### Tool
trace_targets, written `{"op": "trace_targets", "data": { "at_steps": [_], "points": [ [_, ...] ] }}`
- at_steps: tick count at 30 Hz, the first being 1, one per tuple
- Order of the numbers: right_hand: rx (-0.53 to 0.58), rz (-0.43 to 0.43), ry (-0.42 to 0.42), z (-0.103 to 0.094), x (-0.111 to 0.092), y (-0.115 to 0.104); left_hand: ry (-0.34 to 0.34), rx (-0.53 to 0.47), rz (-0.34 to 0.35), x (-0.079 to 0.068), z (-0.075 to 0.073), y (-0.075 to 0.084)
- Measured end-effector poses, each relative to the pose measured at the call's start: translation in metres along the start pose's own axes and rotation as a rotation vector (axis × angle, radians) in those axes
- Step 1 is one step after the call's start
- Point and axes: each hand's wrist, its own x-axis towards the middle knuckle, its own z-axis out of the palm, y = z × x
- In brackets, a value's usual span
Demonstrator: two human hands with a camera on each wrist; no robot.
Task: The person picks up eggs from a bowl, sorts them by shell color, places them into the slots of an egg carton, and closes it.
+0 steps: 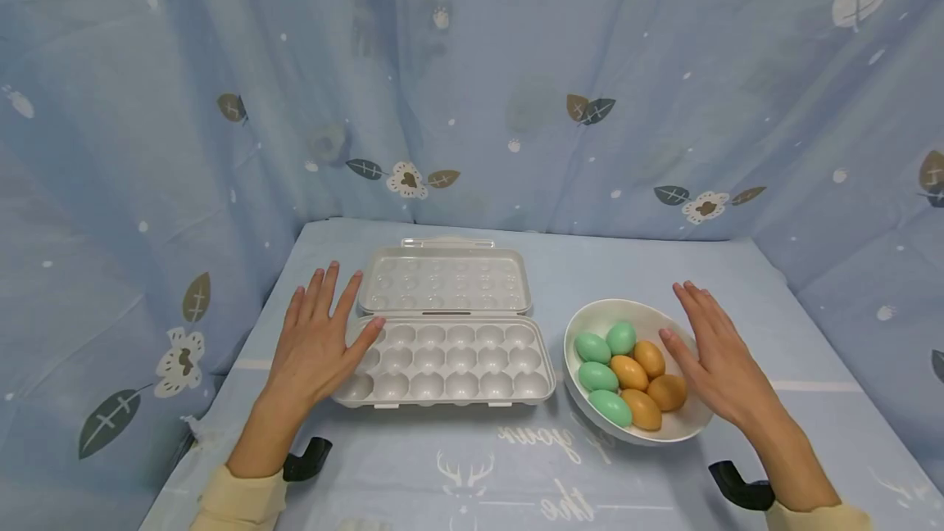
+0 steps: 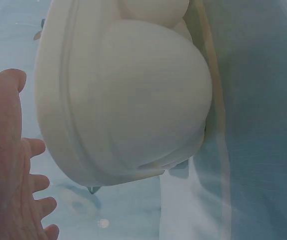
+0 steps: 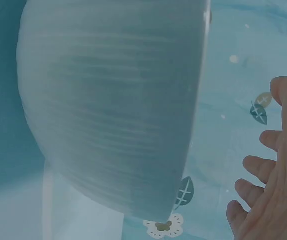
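An egg tray [image 1: 440, 400] with rows of round hollows lies in front of me, its clear lid [image 1: 446, 279] folded back behind it. My left hand [image 1: 315, 351] hovers at the tray's left end, fingers straight and thumb spread over the corner. To the right stands a white bowl [image 1: 590, 315] holding several green eggs [image 1: 598, 377] and several orange-brown eggs [image 1: 642, 410]. Beside the bowl's right rim is my right hand [image 1: 719, 363], fingers extended and holding nothing. The wrist views show the tray's end [image 2: 148, 100] and the bowl's outer side [image 3: 118, 100] close up.
A pale blue cloth [image 1: 457, 465] with printed lettering covers the table. Blue patterned curtains [image 1: 472, 88] hang behind it and along both sides. Black wrist mounts [image 1: 308, 459] show below the hands.
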Motion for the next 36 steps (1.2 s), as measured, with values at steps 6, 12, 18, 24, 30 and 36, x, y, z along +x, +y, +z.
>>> {"op": "trace_targets", "data": {
  "at_steps": [6,12,18,24,30,36],
  "points": [
    [0.023,0.013,0.012,0.000,0.001,-0.001,-0.005,-0.017,-0.006,-0.001,0.000,-0.001],
    [0.062,0.024,0.030,0.001,0.003,-0.004,0.007,-0.075,-0.009,-0.003,-0.001,-0.002],
    [0.091,0.062,0.033,0.002,0.003,-0.006,0.041,-0.146,0.001,-0.003,-0.002,-0.001],
    [0.129,0.100,0.033,0.004,0.003,-0.010,0.063,-0.187,-0.006,-0.006,-0.004,0.000],
    [0.182,0.085,0.051,0.010,0.005,-0.010,0.024,-0.235,-0.068,-0.012,-0.003,0.000],
    [0.226,0.099,0.025,0.015,0.008,-0.013,0.004,-0.305,-0.108,-0.018,-0.001,-0.001]
  ]
}}
